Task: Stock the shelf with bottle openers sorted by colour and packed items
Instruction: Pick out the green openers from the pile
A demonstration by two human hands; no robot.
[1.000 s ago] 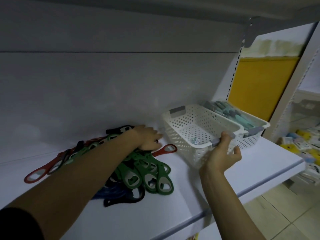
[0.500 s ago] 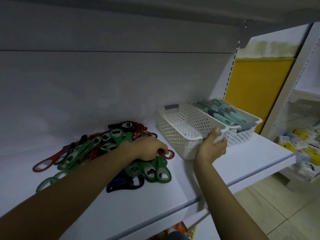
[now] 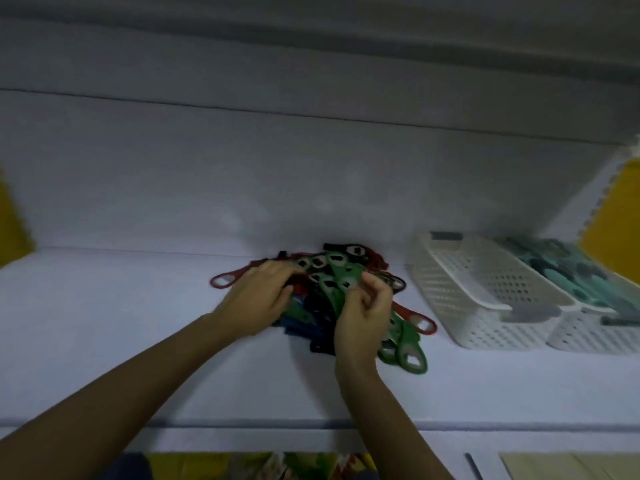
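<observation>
A mixed pile of bottle openers (image 3: 332,271), green, red, blue and black, lies on the white shelf (image 3: 138,341). My left hand (image 3: 258,299) rests on the pile's left side, fingers spread over the openers. My right hand (image 3: 363,317) is at the pile's right side and pinches a green opener (image 3: 341,277) between thumb and fingers. An empty white perforated basket (image 3: 485,296) stands to the right of the pile. Beside it a second white basket (image 3: 588,327) holds teal packed items (image 3: 568,268).
The shelf's back panel rises behind the pile and another shelf hangs overhead. A perforated upright (image 3: 602,188) and a yellow wall (image 3: 616,216) are at far right. The shelf's front edge (image 3: 311,427) runs below my forearms, with coloured goods underneath.
My right hand let go of the empty basket and moved left onto the pile, taking a green opener. The view swung left, centring the pile. My left hand stayed on the openers.
</observation>
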